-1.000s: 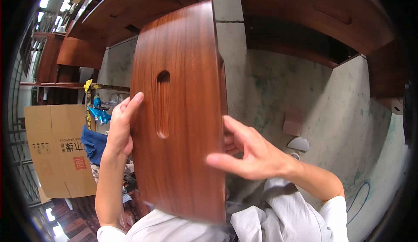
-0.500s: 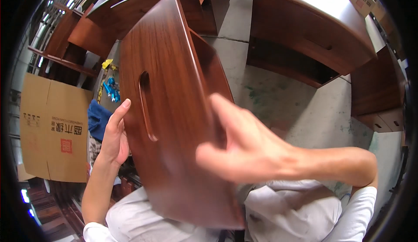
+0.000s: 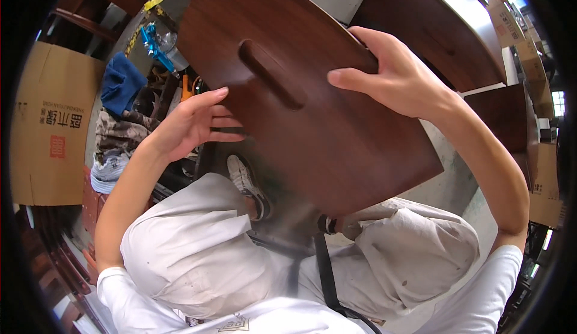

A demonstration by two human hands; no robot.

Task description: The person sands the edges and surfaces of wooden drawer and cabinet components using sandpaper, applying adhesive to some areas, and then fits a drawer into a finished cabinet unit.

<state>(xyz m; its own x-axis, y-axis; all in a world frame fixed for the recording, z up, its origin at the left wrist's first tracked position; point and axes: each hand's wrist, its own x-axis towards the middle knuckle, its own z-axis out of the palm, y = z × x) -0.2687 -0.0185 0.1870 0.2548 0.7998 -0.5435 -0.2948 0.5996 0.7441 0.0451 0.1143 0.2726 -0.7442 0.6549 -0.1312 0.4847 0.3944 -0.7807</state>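
A dark reddish-brown wooden drawer [image 3: 324,129] is tilted in front of me above my knees. Its curved front faces up and shows a long rounded slot. At the drawer's upper right edge is my right hand [image 3: 390,72], its thumb on the front face and its other fingers over the edge. My left hand [image 3: 189,123] lies beside the left edge with its fingers stretched and apart. Its fingertips come right up to the wood; whether they touch it I cannot tell. The drawer's box behind the front is hidden.
A flattened cardboard sheet [image 3: 54,129] stands at the left. Nearer are a blue cloth [image 3: 122,81], a blue spray gun [image 3: 157,48] and an orange-handled tool [image 3: 187,87]. Dark wooden furniture [image 3: 427,33] stands ahead on the right, with cardboard boxes [image 3: 529,63] beyond.
The drawer has turned its slotted front more toward me and swung to the right, its lower end lifting off my lap. My right hand has moved up and closed on its edge; my left fingers have spread.
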